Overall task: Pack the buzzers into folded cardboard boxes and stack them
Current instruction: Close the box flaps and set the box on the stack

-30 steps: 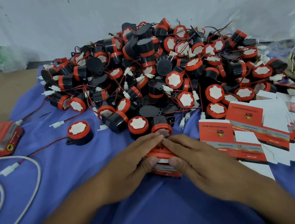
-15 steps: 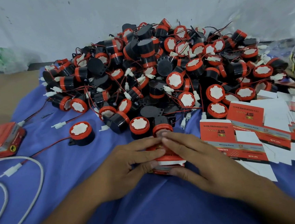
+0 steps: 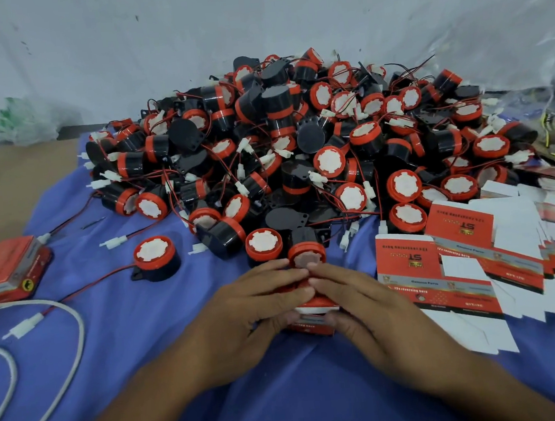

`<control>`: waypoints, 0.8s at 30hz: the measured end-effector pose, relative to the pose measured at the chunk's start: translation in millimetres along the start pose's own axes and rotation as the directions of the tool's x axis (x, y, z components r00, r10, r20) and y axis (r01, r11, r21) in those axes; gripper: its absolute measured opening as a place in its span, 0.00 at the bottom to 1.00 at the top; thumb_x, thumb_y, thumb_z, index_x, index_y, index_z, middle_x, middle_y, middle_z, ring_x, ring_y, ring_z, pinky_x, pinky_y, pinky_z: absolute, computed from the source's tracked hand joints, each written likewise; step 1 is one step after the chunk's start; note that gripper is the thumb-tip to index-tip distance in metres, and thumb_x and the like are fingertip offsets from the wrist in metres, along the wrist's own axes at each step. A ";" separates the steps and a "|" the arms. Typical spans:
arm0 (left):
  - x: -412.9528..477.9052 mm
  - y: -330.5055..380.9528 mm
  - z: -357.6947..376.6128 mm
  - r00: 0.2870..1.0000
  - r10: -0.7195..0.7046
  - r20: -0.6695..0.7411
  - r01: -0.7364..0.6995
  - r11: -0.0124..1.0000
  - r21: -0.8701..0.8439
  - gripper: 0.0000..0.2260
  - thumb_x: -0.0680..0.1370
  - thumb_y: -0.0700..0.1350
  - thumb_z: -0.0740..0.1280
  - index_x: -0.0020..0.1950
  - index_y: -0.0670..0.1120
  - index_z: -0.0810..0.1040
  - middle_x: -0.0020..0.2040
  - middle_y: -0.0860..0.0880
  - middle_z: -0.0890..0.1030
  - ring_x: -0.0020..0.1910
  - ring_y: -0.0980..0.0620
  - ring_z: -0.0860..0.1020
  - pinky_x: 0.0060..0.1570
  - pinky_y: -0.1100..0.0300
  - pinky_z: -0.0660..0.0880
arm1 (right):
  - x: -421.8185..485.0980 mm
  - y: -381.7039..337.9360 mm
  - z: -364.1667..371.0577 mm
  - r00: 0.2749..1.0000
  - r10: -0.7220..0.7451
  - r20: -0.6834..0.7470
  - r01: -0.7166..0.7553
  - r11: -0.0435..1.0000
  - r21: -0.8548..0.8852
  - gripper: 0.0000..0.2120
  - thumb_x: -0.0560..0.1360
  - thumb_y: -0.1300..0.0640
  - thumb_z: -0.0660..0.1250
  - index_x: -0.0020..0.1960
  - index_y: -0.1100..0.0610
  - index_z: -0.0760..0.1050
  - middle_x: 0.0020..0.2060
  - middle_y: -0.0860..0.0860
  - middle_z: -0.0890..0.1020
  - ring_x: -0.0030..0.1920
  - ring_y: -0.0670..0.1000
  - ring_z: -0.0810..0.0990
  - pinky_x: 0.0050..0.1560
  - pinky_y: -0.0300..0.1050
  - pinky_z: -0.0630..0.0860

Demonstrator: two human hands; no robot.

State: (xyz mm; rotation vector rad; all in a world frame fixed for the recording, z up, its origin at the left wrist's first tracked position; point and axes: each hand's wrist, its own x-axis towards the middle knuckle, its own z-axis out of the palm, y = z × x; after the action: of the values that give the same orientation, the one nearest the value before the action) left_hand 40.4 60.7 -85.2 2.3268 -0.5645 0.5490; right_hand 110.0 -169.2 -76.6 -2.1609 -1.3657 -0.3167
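A small red and white cardboard box (image 3: pixel 312 321) lies on the blue cloth at the centre front. My left hand (image 3: pixel 245 317) and my right hand (image 3: pixel 372 309) hold it from both sides, thumbs under its near edge and fingers laid over its top. The fingertips meet above it, hiding most of the box. Just beyond the fingers sits a buzzer (image 3: pixel 306 253) with a red rim. Behind it rises a big heap of black and red buzzers (image 3: pixel 297 141) with red wires and white plugs. Flat unfolded boxes (image 3: pixel 439 276) lie spread at the right.
Closed red boxes (image 3: pixel 6 271) are stacked at the left edge. A white cable (image 3: pixel 67 349) loops over the blue cloth (image 3: pixel 146 339) at the front left. One loose buzzer (image 3: pixel 154 258) stands apart from the heap. A grey wall backs the pile.
Both hands have closed in over the box; the fingers now cover more of its top and the thumbs press its near edge. The box has stayed in place.
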 end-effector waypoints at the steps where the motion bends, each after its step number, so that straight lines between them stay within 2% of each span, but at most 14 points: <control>1: 1.1 -0.5 -0.5 1.000 0.008 -0.008 -0.008 1.000 -0.007 0.16 0.80 0.46 0.66 0.68 0.48 0.78 0.69 0.52 0.77 0.72 0.50 0.71 0.68 0.50 0.72 | -0.5 0.4 0.2 0.999 -0.008 -0.038 0.009 1.000 0.027 0.17 0.82 0.53 0.64 0.69 0.56 0.75 0.71 0.47 0.74 0.70 0.44 0.73 0.68 0.41 0.71; 3: 2.4 -0.9 -0.8 0.999 0.038 -0.026 -0.038 0.999 0.004 0.14 0.80 0.45 0.66 0.66 0.47 0.80 0.67 0.51 0.78 0.69 0.51 0.73 0.64 0.51 0.74 | -1.2 1.4 1.5 0.993 -0.040 -0.111 0.047 0.997 0.063 0.13 0.79 0.58 0.70 0.62 0.54 0.78 0.66 0.46 0.77 0.67 0.43 0.76 0.65 0.41 0.74; 6: 3.8 1.5 0.4 0.998 0.041 -0.041 -0.040 0.999 0.022 0.13 0.80 0.48 0.68 0.63 0.47 0.82 0.66 0.52 0.79 0.68 0.52 0.74 0.63 0.52 0.75 | 0.3 3.0 3.4 0.988 -0.064 -0.140 0.079 0.992 0.101 0.08 0.77 0.60 0.72 0.55 0.55 0.78 0.61 0.45 0.78 0.67 0.39 0.74 0.62 0.36 0.75; 8: 3.3 2.0 1.7 0.999 0.018 -0.037 -0.018 1.000 -0.003 0.13 0.79 0.49 0.69 0.63 0.48 0.82 0.67 0.54 0.78 0.70 0.54 0.73 0.65 0.55 0.74 | 1.2 3.8 3.3 0.991 -0.044 -0.128 0.061 0.989 0.132 0.05 0.78 0.58 0.71 0.54 0.56 0.79 0.60 0.45 0.78 0.66 0.36 0.73 0.61 0.32 0.72; 10: 2.6 2.4 1.7 1.000 0.003 -0.012 -0.004 1.000 -0.022 0.14 0.80 0.49 0.68 0.65 0.49 0.81 0.68 0.55 0.77 0.73 0.54 0.70 0.68 0.57 0.71 | 2.1 3.7 1.9 0.993 -0.015 -0.121 0.037 0.983 0.178 0.05 0.78 0.57 0.71 0.52 0.56 0.80 0.59 0.45 0.79 0.65 0.37 0.74 0.60 0.31 0.72; 13: -1.2 0.1 1.0 0.996 0.051 0.067 -0.056 0.996 0.074 0.17 0.80 0.49 0.68 0.68 0.49 0.78 0.72 0.54 0.74 0.76 0.52 0.65 0.72 0.55 0.68 | 5.3 1.3 0.8 0.995 -0.008 -0.103 0.031 0.975 0.221 0.04 0.78 0.56 0.70 0.50 0.56 0.79 0.59 0.46 0.79 0.64 0.39 0.76 0.59 0.32 0.72; 16: -3.3 -2.0 0.9 0.989 0.066 0.133 -0.085 0.985 0.148 0.18 0.80 0.47 0.68 0.70 0.47 0.76 0.74 0.52 0.71 0.78 0.49 0.61 0.73 0.52 0.66 | 7.0 0.9 0.7 0.997 -0.073 -0.021 0.076 0.980 0.187 0.04 0.80 0.56 0.70 0.51 0.57 0.80 0.62 0.47 0.77 0.67 0.41 0.73 0.62 0.35 0.72; 20: -2.4 -0.7 3.6 0.990 0.123 0.075 -0.133 0.980 0.146 0.16 0.81 0.47 0.65 0.68 0.45 0.78 0.73 0.50 0.73 0.76 0.49 0.65 0.72 0.50 0.67 | 2.8 1.9 1.2 0.994 -0.109 -0.018 0.110 0.987 0.113 0.09 0.82 0.54 0.65 0.54 0.57 0.81 0.67 0.49 0.75 0.70 0.45 0.72 0.65 0.40 0.73; 22: -3.6 -2.2 4.1 0.997 0.065 0.039 -0.067 0.995 0.072 0.16 0.81 0.48 0.66 0.68 0.47 0.77 0.72 0.52 0.74 0.76 0.51 0.65 0.72 0.52 0.67 | 1.0 2.8 1.5 0.996 -0.070 -0.050 0.077 0.984 0.162 0.07 0.80 0.56 0.68 0.57 0.55 0.79 0.67 0.47 0.75 0.70 0.43 0.72 0.66 0.38 0.71; 24: -4.6 -4.5 2.5 1.000 -0.002 0.017 0.002 1.000 0.002 0.17 0.81 0.49 0.66 0.69 0.49 0.77 0.72 0.55 0.73 0.76 0.52 0.65 0.72 0.55 0.67 | 0.1 4.4 1.7 0.998 -0.024 -0.062 0.036 0.981 0.193 0.07 0.78 0.58 0.71 0.55 0.55 0.78 0.67 0.46 0.76 0.70 0.43 0.72 0.65 0.39 0.73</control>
State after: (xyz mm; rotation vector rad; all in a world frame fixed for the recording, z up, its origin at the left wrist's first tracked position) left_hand 39.6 63.2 -91.6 2.3360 -0.5700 0.5292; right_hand 113.7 -169.6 -79.5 -1.9578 -1.3392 -0.2466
